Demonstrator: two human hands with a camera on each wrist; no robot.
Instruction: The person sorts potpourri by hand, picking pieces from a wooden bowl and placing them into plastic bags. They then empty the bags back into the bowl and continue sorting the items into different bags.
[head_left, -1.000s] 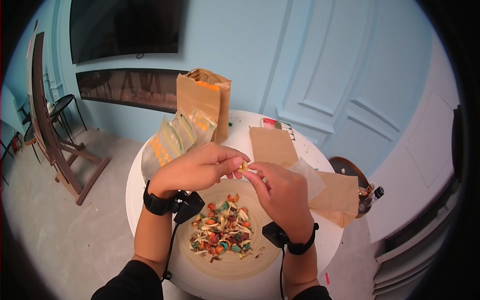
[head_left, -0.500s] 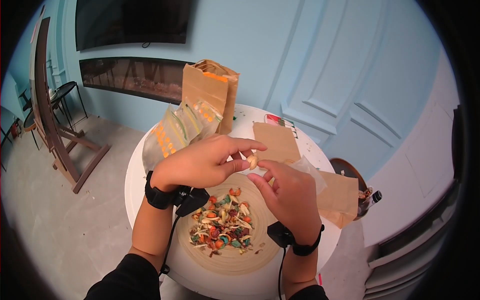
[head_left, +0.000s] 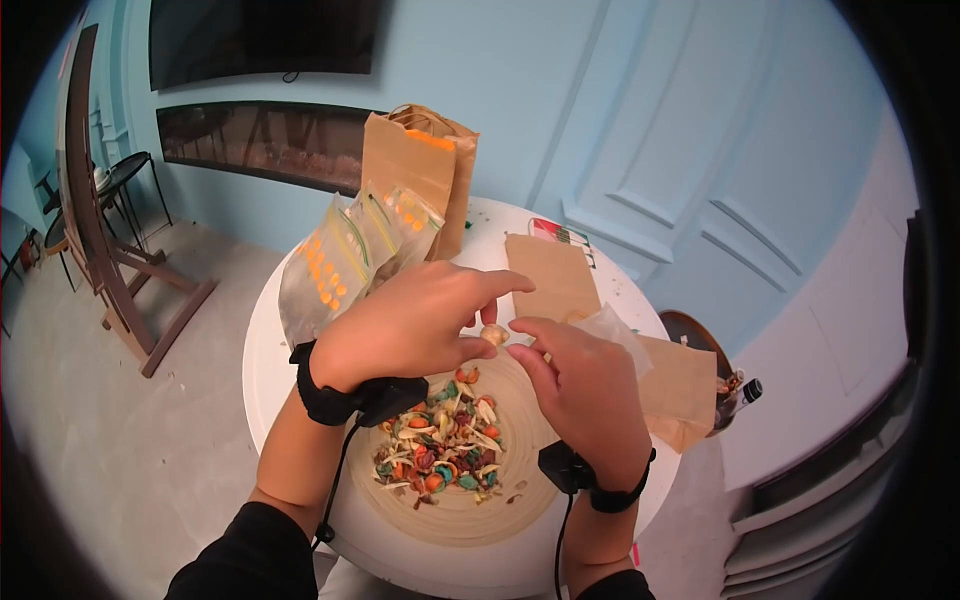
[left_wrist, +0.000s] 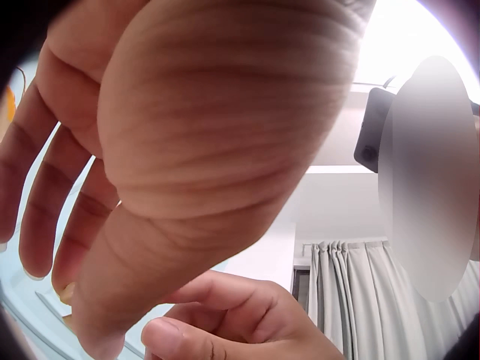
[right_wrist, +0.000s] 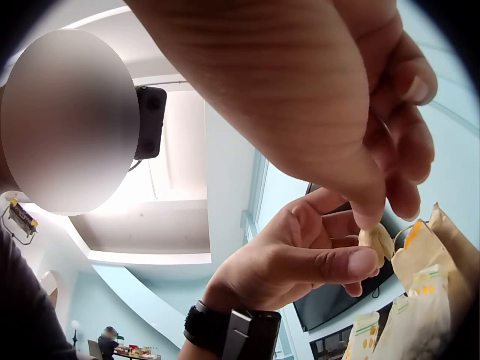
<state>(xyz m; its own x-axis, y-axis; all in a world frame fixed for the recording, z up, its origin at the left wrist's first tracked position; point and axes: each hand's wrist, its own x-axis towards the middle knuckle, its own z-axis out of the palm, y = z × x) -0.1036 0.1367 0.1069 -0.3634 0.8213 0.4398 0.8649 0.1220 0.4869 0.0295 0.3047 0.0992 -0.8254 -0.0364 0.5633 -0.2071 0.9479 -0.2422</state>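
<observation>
Left hand (head_left: 400,325): you are pinching a pale piece (head_left: 495,336) over the tabletop (head_left: 267,380). Right hand (head_left: 588,390): fingers parted. Wall screen (head_left: 265,35) is hanging, eleven o'clock.

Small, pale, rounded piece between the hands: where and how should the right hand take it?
Probably the small pale piece is best pinched on its exposed right side, coming from the right: the left hand holds it from the left, and its small, rounded shape suits fingertips.
</observation>
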